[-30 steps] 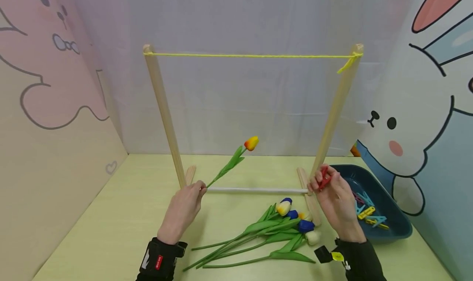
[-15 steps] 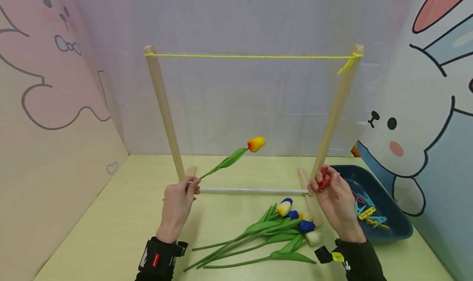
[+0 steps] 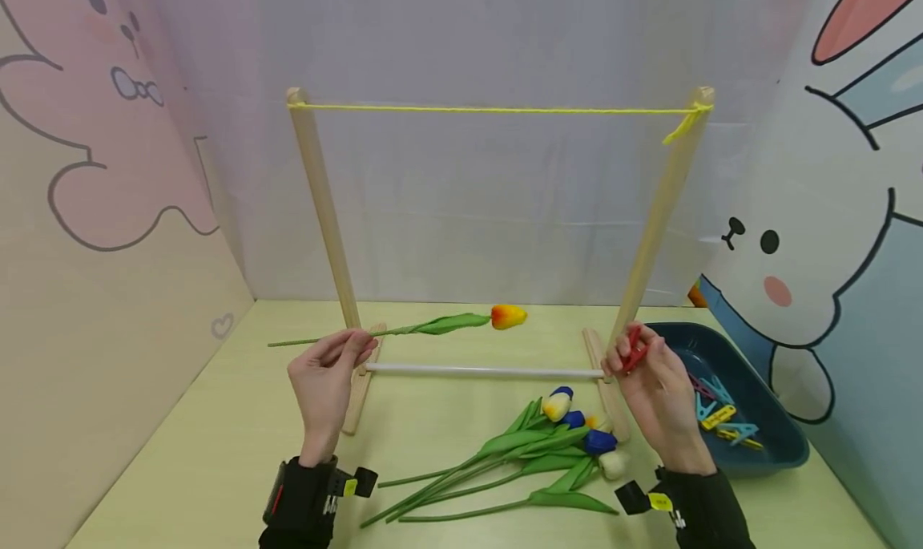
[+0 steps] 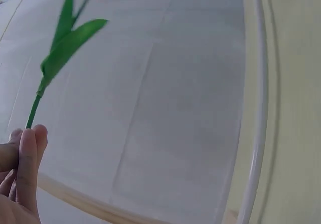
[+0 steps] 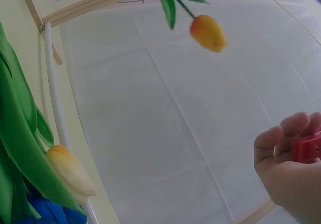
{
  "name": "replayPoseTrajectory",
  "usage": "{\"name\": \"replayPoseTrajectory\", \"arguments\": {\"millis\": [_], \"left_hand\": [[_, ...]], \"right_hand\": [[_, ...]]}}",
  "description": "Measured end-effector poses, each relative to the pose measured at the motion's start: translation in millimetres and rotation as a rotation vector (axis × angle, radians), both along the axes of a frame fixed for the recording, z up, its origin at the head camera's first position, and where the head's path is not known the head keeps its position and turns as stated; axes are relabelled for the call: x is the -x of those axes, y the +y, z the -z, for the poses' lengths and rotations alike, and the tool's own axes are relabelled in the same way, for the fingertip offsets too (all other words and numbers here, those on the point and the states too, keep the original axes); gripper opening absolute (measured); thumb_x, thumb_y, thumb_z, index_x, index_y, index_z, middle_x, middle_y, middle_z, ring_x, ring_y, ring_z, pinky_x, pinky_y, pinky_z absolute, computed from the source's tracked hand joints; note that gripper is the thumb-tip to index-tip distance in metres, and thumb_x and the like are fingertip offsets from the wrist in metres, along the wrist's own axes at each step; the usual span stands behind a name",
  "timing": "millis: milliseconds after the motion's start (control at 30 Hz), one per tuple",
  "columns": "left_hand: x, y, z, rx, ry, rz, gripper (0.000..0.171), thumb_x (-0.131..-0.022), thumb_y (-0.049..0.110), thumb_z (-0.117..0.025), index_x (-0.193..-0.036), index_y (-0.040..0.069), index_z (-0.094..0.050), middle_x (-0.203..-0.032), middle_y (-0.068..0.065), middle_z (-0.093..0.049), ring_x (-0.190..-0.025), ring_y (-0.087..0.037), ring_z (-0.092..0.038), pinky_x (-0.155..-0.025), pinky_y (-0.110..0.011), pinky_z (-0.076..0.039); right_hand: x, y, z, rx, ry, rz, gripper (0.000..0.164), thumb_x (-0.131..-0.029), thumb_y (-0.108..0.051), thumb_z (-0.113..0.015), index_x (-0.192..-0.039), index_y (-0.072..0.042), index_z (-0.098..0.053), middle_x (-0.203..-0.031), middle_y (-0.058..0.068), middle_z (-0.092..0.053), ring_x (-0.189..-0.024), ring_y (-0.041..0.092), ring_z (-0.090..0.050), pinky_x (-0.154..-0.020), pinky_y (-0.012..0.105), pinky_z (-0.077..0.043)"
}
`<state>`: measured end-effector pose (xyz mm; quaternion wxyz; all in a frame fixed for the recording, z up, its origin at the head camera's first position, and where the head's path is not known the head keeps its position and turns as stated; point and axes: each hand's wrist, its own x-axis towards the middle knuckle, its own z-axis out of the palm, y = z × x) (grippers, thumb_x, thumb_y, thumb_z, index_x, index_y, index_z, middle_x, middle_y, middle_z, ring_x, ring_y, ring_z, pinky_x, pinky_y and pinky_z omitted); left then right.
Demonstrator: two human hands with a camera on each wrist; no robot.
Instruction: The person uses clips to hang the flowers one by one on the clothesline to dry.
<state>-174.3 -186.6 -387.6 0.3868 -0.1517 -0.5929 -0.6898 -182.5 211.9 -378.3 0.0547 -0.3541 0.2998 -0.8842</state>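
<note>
My left hand (image 3: 327, 381) pinches the green stem of an orange-yellow artificial tulip (image 3: 508, 316), which lies nearly level in the air, bloom to the right. In the left wrist view, the stem passes between thumb and fingertips below the leaves (image 4: 65, 50). My right hand (image 3: 659, 397) holds a small red clothespin (image 3: 634, 350) in curled fingers, beside the right post of a wooden frame (image 3: 659, 212). The right wrist view shows part of that red clothespin (image 5: 306, 147). Between the two posts runs a yellow string (image 3: 497, 110) at the top.
Several white, yellow and blue tulips (image 3: 505, 453) lie in a bunch on the table before the frame. A white rod (image 3: 483, 369) joins the frame's wooden feet. At right stands a dark blue bin (image 3: 786, 445) with several colored clothespins (image 3: 721, 417).
My left hand has moved left and turned, and the tulip has swung from a slant to nearly level, its bloom lower. The right hand stays almost still with the red clothespin.
</note>
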Motion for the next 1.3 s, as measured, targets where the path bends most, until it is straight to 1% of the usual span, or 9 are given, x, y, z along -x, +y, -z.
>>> {"name": "replayPoseTrajectory", "arguments": {"millis": [33,100,233,433,733,933,1067,1167,1300], "left_hand": [[0.1,-1,-1.4,-0.049,-0.019,0.01,0.019,-0.089,-0.006,-0.071,-0.103,-0.019,-0.069,-0.088,-0.008,-0.08,-0.079,-0.014,-0.078,-0.071,-0.023,-0.06],[-5.9,3,-13.7,-0.144,-0.109,-0.012,0.025,-0.089,-0.002,-0.073,-0.102,-0.023,-0.066,-0.083,-0.005,-0.079,-0.075,-0.013,-0.078,-0.071,-0.025,-0.06],[-5.2,2,-18.8,-0.284,-0.179,0.013,0.026,-0.087,-0.008,-0.071,-0.105,-0.025,-0.062,-0.081,-0.005,-0.079,-0.073,-0.013,-0.077,-0.07,-0.024,-0.06],[-3.1,0,-20.6,-0.364,-0.225,0.002,0.018,-0.089,-0.006,-0.071,-0.103,-0.016,-0.066,-0.081,-0.005,-0.078,-0.072,-0.011,-0.076,-0.068,-0.024,-0.06],[-1.1,-1,-20.5,-0.359,-0.259,-0.041,0.013,-0.093,-0.004,-0.067,-0.104,-0.01,-0.063,-0.082,0.001,-0.074,-0.074,-0.009,-0.073,-0.07,-0.023,-0.061],[-0.1,2,-25.3,-0.305,-0.242,-0.022,0.008,-0.094,-0.005,-0.065,-0.102,-0.004,-0.064,-0.083,0.002,-0.073,-0.077,-0.008,-0.073,-0.073,-0.022,-0.061],[2.1,2,-30.7,-0.253,-0.241,-0.023,0.008,-0.094,-0.004,-0.066,-0.1,0.0,-0.063,-0.084,0.003,-0.074,-0.077,-0.008,-0.073,-0.074,-0.022,-0.06],[3.5,1,-37.4,-0.233,-0.241,-0.021,0.009,-0.093,-0.004,-0.066,-0.098,0.002,-0.062,-0.083,0.003,-0.074,-0.076,-0.008,-0.073,-0.074,-0.023,-0.061],[5.5,-2,-47.1,-0.181,-0.252,-0.03,0.012,-0.093,-0.004,-0.067,-0.098,0.004,-0.06,-0.083,0.005,-0.075,-0.076,-0.007,-0.073,-0.075,-0.022,-0.06]], "right_hand": [[-0.1,0,0.3,0.0,-0.002,-0.001,0.041,-0.111,-0.018,-0.012,-0.134,0.003,-0.039,-0.105,0.011,-0.049,-0.096,0.023,-0.053,-0.09,0.032,-0.046],[0.1,1,1.0,0.0,-0.007,0.001,0.041,-0.111,-0.018,-0.012,-0.134,0.003,-0.039,-0.105,0.011,-0.05,-0.096,0.023,-0.054,-0.091,0.032,-0.047],[-0.1,2,2.3,-0.013,-0.009,0.01,0.041,-0.111,-0.018,-0.012,-0.133,0.002,-0.04,-0.105,0.011,-0.05,-0.096,0.023,-0.055,-0.091,0.031,-0.047],[0.1,1,3.8,-0.024,0.0,0.06,0.041,-0.112,-0.015,-0.016,-0.134,0.005,-0.044,-0.11,0.013,-0.059,-0.098,0.023,-0.058,-0.092,0.03,-0.049],[-0.7,-4,5.1,-0.12,-0.003,0.222,0.038,-0.11,-0.012,-0.027,-0.132,0.0,-0.055,-0.116,0.009,-0.07,-0.099,0.019,-0.066,-0.09,0.023,-0.053],[1.8,-6,4.0,-0.235,-0.021,0.332,0.037,-0.11,-0.014,-0.03,-0.135,-0.003,-0.055,-0.119,0.004,-0.071,-0.095,0.016,-0.066,-0.088,0.02,-0.053],[7.6,-11,-2.6,-0.29,-0.014,0.373,0.034,-0.11,-0.014,-0.032,-0.131,-0.008,-0.058,-0.117,0.002,-0.072,-0.093,0.015,-0.066,-0.087,0.019,-0.053],[13.0,-14,-10.7,-0.308,0.006,0.398,0.032,-0.11,-0.014,-0.033,-0.128,-0.006,-0.058,-0.115,0.002,-0.072,-0.095,0.015,-0.065,-0.086,0.019,-0.053],[18.5,-19,-25.3,-0.376,0.017,0.483,0.029,-0.109,-0.018,-0.036,-0.124,-0.008,-0.06,-0.112,-0.002,-0.064,-0.101,0.013,-0.056,-0.09,0.018,-0.048]]}}
